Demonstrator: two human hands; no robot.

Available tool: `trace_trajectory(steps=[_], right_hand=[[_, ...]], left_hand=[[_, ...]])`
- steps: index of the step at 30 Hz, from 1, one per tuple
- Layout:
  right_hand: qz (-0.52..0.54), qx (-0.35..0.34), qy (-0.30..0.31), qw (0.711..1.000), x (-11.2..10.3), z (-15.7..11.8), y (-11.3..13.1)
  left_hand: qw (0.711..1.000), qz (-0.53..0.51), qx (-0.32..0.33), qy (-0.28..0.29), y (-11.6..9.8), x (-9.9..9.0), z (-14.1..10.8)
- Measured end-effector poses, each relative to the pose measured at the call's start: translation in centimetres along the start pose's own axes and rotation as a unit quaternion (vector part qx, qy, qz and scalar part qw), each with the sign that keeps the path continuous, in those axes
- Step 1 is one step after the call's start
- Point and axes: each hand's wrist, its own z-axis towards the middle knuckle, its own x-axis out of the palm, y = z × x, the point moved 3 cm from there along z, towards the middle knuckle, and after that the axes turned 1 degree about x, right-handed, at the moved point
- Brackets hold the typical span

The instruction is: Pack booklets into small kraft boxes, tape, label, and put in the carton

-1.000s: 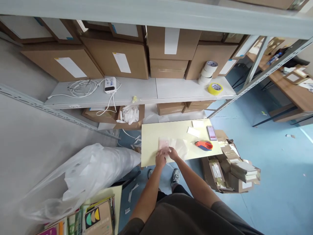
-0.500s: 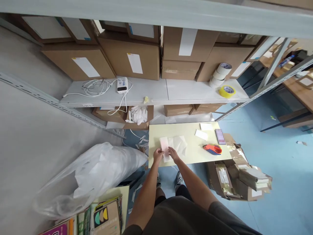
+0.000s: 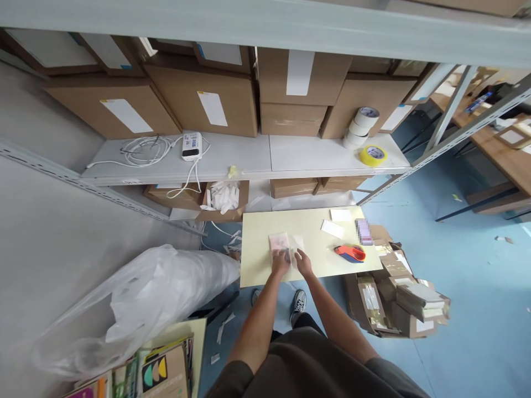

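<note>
A flat, pale pink rectangular packet (image 3: 277, 241) lies on the cream tabletop (image 3: 258, 232). My left hand (image 3: 281, 263) is over its lower part, fingers bent and holding it down against the top. A thin translucent sheet (image 3: 297, 241) overlaps the packet's right side. Beside that sheet's lower right edge, my right hand (image 3: 303, 262) has its fingers bent but apart. Whether those fingertips touch the sheet is too small to tell.
A red and blue tape dispenser (image 3: 350, 253), white cards (image 3: 332, 228) and a purple pixelated item (image 3: 364, 231) lie rightward. Cartons (image 3: 398, 293) are heaped right of the table; a bulky plastic bag (image 3: 178, 284) sits left. A shelf (image 3: 232, 160) with tape rolls (image 3: 373, 155) stands ahead.
The translucent sheet, spread out to the right before, now lies closer over the packet. My left hand has moved from the packet's left edge onto its lower part. The view has shifted slightly.
</note>
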Motion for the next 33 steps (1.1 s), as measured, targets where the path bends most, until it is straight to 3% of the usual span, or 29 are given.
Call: trace_trajectory(steps=[5,8,11,15,18,22,26,30,33], right_hand=[[0.008,0.025,0.068,0.997,0.6,1.3,0.0],[0.030,0.034,0.093,0.995,2.0,1.6,-0.2],[0.078,0.012,0.114,0.990,3.4,1.2,0.1],[0.167,0.004,0.139,0.976,4.7,0.6,1.4],[0.212,0.038,0.153,0.964,5.4,0.7,2.9],[0.226,0.092,0.159,0.957,7.7,2.2,5.6],[0.224,0.078,0.177,0.955,12.2,5.0,9.3],[0.163,0.024,0.164,0.973,15.6,6.5,12.6],[0.071,-0.079,0.110,0.988,15.7,5.3,14.0]], left_hand=[[0.999,-0.006,-0.013,-0.052,2.4,-3.3,-0.9],[0.993,-0.045,-0.079,-0.071,4.2,-4.9,-1.5],[0.973,-0.183,-0.132,-0.054,5.3,-4.7,-1.9],[0.937,-0.321,-0.124,-0.053,5.7,-4.2,-2.3],[0.914,-0.379,-0.139,-0.052,6.0,-5.1,-2.1],[0.898,-0.408,-0.150,-0.067,7.1,-8.9,0.0],[0.902,-0.404,-0.123,-0.089,8.5,-14.1,3.4],[0.936,-0.328,-0.100,-0.074,8.5,-17.8,5.3],[0.947,-0.290,-0.110,-0.084,7.6,-18.9,4.2]])
